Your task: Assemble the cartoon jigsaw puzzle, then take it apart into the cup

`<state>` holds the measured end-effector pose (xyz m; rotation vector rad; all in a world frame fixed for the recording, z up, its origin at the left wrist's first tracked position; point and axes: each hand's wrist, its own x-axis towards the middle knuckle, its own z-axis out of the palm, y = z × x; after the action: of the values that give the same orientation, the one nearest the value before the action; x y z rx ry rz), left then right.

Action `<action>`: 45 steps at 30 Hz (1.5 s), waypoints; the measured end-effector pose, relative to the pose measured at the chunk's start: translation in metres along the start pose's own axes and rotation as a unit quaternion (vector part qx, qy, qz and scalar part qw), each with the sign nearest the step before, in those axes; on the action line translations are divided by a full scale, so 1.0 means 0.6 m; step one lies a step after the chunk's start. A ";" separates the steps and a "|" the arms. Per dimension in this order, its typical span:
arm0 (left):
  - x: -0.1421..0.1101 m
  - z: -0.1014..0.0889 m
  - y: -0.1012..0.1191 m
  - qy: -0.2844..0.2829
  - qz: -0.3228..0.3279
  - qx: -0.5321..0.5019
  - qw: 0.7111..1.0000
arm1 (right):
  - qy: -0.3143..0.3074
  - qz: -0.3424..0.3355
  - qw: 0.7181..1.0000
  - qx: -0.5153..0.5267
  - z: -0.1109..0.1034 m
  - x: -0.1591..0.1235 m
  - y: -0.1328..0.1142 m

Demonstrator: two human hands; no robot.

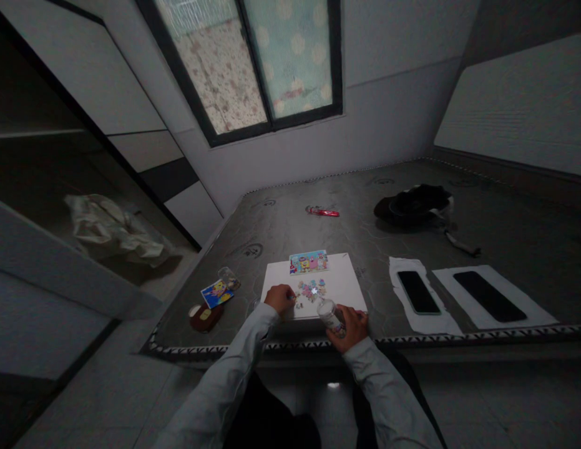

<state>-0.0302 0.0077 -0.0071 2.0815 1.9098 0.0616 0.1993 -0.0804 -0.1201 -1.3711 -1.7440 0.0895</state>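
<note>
My right hand (352, 327) is wrapped round a small clear jar (331, 317), tilted over the near edge of a white box or board (344, 280). Colourful bits show inside the jar. On the white surface lies a loose cluster of small colourful pieces (307, 288), which look like jigsaw pieces. My left hand (281, 299) rests at the left of this cluster, its fingers pinched together; whatever they hold is too small to make out. Behind the pieces lies a cartoon picture card (309, 262).
To the left are a blue-and-yellow picture card (218, 293), a clear container (229, 278) and a brown case (206, 317). Two phones (418, 292) (489, 295) lie on white cloths at right. Farther back are a red object (322, 212) and a dark cap (412, 207).
</note>
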 end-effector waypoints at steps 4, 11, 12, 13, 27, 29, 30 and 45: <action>0.000 0.000 -0.001 -0.002 -0.005 0.002 1.000 | -0.005 0.006 1.000 -0.002 0.000 -0.001 0.000; 0.004 0.004 -0.002 -0.008 -0.006 0.008 1.000 | -0.002 0.006 1.000 0.003 -0.001 -0.002 -0.001; 0.003 0.004 -0.002 -0.005 -0.002 0.007 1.000 | -0.002 0.006 1.000 0.004 -0.001 -0.002 -0.001; 0.002 0.003 -0.002 -0.001 0.002 0.003 1.000 | -0.002 0.006 1.000 0.006 -0.001 -0.002 -0.001; 0.023 0.009 0.017 0.019 0.014 -0.020 1.000 | 0.000 0.004 1.000 0.003 0.000 -0.001 0.000; 0.026 0.013 0.016 0.019 0.016 -0.009 1.000 | 0.005 -0.002 1.000 0.001 0.002 -0.002 0.002; 0.027 0.014 0.015 0.019 0.016 -0.003 1.000 | 0.008 -0.004 1.000 -0.001 0.003 -0.003 0.003; 0.013 -0.003 0.012 0.022 0.010 -0.037 0.999 | 0.007 -0.004 1.000 0.003 0.001 -0.001 0.001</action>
<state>-0.0225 0.0154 -0.0051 2.0669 1.8813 0.1813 0.1992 -0.0806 -0.1212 -1.3587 -1.7361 0.0803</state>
